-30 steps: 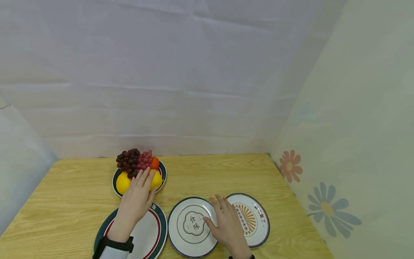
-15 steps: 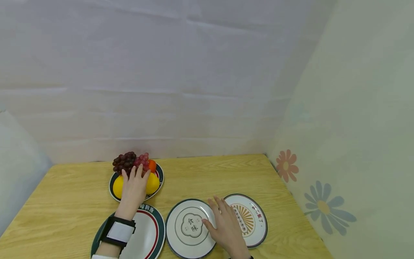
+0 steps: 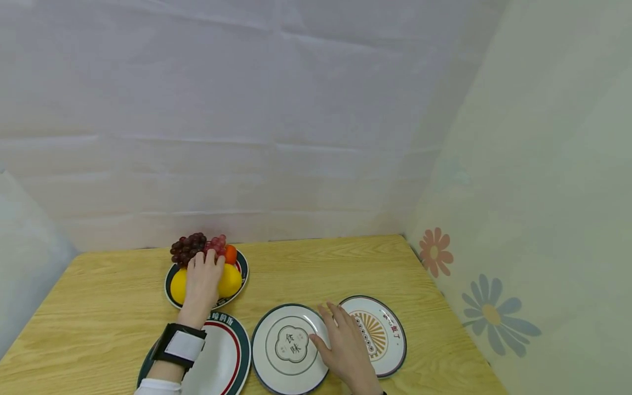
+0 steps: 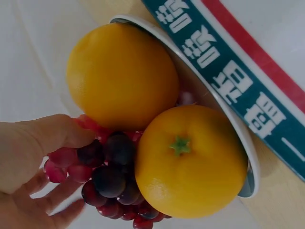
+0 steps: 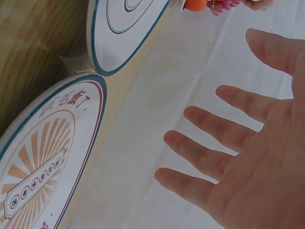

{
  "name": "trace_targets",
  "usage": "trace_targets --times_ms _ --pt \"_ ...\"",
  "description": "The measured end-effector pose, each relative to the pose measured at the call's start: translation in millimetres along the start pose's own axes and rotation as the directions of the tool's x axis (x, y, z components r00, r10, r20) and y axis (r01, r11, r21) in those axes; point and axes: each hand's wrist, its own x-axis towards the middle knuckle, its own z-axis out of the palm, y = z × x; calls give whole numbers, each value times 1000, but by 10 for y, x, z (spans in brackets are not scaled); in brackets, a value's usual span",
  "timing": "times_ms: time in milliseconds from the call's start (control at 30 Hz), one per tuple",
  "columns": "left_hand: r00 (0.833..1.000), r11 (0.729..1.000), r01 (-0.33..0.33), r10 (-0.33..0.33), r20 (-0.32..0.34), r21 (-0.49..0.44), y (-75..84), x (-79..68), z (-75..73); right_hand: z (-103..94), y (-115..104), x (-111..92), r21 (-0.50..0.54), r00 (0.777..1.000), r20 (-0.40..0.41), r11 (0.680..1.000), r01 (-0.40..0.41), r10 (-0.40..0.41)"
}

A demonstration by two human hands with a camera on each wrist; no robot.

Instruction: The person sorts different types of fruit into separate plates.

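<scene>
My left hand (image 3: pixel 202 282) reaches into a fruit bowl (image 3: pixel 244 266) at the back left. Its thumb (image 4: pixel 69 132) and fingers close round pink grapes (image 4: pixel 62 158); in the head view the fingers hide part of that bunch. Dark purple grapes (image 3: pixel 186 248) lie right beside it. Two yellow-orange fruits, one to the left (image 3: pixel 179 285) and one to the right (image 3: pixel 229 281) of the hand, sit at the front of the bowl. Behind is a small orange fruit (image 3: pixel 230 254). With fingers spread and nothing held, my right hand (image 3: pixel 346 348) hovers by two white plates.
A large green-rimmed plate (image 3: pixel 212 365) lies under my left forearm, just in front of the bowl. To its right are a white plate with a central emblem (image 3: pixel 291 373) and a plate with an orange sunburst (image 3: pixel 392 351). A white sheet (image 3: pixel 296 109) hangs behind the wooden table (image 3: pixel 316 263).
The left hand has moved forward over the bowl, and its fingers have curled down onto the grapes. The right hand stays about where it was. The head view has shifted slightly.
</scene>
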Motion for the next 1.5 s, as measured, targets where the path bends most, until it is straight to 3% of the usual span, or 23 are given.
trace_targets --times_ms 267,533,700,933,1100,1233,1433,1500 --pt "987 995 -43 29 -158 -87 7 -17 -50 7 2 8 -10 1000 -22 1000 17 -17" --pt "957 985 -132 98 -273 -108 168 -60 -298 2 -16 38 -34 995 -75 998 59 -61" --pt "940 980 -175 137 -313 -97 312 -109 -426 -37 -49 88 -37 992 -94 996 81 -84" --pt "952 967 -166 106 -288 -193 407 -148 -454 -63 -85 135 -5 983 -120 990 138 -138" --pt "946 951 -214 145 -290 -223 545 -196 -526 -62 -116 152 2 980 -124 987 159 -157" --pt "928 907 -305 215 -305 -289 733 -271 -606 -69 -163 182 12 973 -146 983 183 -179" --pt "886 790 -447 330 -324 -419 1003 -420 -674 -38 -218 219 37 951 -211 970 241 -228" --pt "881 760 -467 357 -311 -451 1066 -466 -684 -24 -224 219 57 944 -230 965 256 -237"
